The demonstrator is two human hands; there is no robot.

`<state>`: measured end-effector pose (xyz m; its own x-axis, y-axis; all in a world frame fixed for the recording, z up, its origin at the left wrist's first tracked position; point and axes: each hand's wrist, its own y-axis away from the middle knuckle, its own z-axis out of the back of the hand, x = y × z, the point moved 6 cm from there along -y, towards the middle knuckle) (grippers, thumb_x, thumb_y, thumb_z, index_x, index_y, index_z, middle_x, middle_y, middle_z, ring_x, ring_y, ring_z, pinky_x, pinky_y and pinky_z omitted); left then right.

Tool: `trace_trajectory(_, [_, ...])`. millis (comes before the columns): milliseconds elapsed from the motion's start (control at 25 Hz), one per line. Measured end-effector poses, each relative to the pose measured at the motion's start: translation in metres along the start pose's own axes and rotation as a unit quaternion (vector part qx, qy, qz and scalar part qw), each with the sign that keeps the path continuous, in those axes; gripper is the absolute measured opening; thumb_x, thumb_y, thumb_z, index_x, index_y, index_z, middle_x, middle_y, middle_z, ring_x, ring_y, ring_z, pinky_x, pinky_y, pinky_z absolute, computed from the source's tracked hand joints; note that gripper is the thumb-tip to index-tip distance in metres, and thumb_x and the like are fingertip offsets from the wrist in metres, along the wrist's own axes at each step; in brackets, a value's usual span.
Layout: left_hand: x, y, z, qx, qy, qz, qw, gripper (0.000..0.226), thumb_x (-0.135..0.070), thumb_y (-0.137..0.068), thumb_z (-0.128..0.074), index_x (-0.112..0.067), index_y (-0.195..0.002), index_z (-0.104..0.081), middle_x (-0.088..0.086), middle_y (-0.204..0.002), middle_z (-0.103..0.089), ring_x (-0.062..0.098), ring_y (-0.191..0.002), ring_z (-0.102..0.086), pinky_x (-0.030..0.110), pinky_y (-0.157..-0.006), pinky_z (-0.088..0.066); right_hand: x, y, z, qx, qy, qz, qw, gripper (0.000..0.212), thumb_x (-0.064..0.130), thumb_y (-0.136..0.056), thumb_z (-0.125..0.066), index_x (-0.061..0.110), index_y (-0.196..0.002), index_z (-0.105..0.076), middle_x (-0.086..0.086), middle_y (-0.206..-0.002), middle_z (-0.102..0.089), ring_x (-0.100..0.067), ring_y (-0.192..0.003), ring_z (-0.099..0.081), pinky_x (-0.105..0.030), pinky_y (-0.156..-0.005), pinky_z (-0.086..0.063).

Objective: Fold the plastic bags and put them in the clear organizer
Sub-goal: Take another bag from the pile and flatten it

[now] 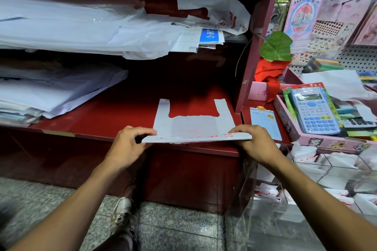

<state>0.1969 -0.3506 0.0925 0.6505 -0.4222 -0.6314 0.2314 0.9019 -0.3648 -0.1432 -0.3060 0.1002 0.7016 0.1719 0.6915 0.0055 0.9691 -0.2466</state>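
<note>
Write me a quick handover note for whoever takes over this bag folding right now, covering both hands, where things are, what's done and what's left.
Left hand: pinches the near left corner of the plastic bag.
Right hand: grips the near right corner of the same bag.
The bag lies flat on the red shelf, handles pointing away, its near edge turned up into a first fold.
The clear organizer stands low to the right and already holds folded bags.
More unfolded bags are stacked on the shelves to the left.
Left: finish folding this bag, put it in the organizer, then do the stacks.
</note>
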Motion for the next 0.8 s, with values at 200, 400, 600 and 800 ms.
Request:
trace_trajectory(200, [-0.005, 0.000, -0.009, 0.054, -0.021, -0.033, 0.998, 0.034, -0.020, -0.071, -0.086, -0.041, -0.094, -0.072, -0.030, -0.108, -0.056, 0.001, -0.090, -0.051, 0.018, -0.086, -0.032, 0.000, 0.000, 0.001, 0.034, 0.027, 0.032, 0.999, 0.028, -0.004, -0.080, -0.072, 0.022, -0.087, -0.079, 0.007, -0.091, -0.073, -0.006, -0.086, -0.068, -0.025, -0.075, -0.052])
trace_trajectory(400, [0.006, -0.002, -0.005, 0.016, 0.033, 0.009, 0.999, 0.019, -0.015, -0.080, -0.081, -0.033, -0.078, -0.075, -0.016, -0.089, -0.069, 0.013, -0.091, -0.064, 0.046, -0.090, -0.048, -0.002, 0.000, 0.003, 0.024, -0.023, -0.008, 0.999, 0.019, 0.010, -0.087, -0.072, 0.027, -0.092, -0.078, 0.025, -0.075, -0.069, 0.010, -0.072, -0.062, -0.014, -0.069, -0.046])
trace_trajectory(600, [0.013, -0.002, -0.005, -0.022, -0.010, 0.100, 0.995, 0.033, -0.039, -0.088, -0.070, -0.026, -0.059, -0.062, -0.017, -0.090, -0.064, 0.021, -0.098, -0.058, 0.045, -0.093, -0.038, -0.010, -0.006, 0.000, -0.035, -0.018, -0.078, 0.996, 0.014, 0.025, -0.089, -0.070, 0.012, -0.084, -0.074, 0.002, -0.082, -0.074, -0.019, -0.080, -0.068, -0.035, -0.076, -0.053])
trace_trajectory(800, [0.000, -0.005, -0.004, -0.073, -0.098, 0.173, 0.977, 0.040, -0.042, -0.090, -0.065, -0.017, -0.060, -0.063, -0.011, -0.096, -0.058, 0.015, -0.098, -0.041, 0.035, -0.085, -0.022, -0.008, -0.010, -0.005, -0.071, 0.064, -0.139, 0.986, 0.042, 0.037, -0.092, -0.063, 0.011, -0.061, -0.052, -0.001, -0.059, -0.055, -0.027, -0.066, -0.056, -0.034, -0.061, -0.037])
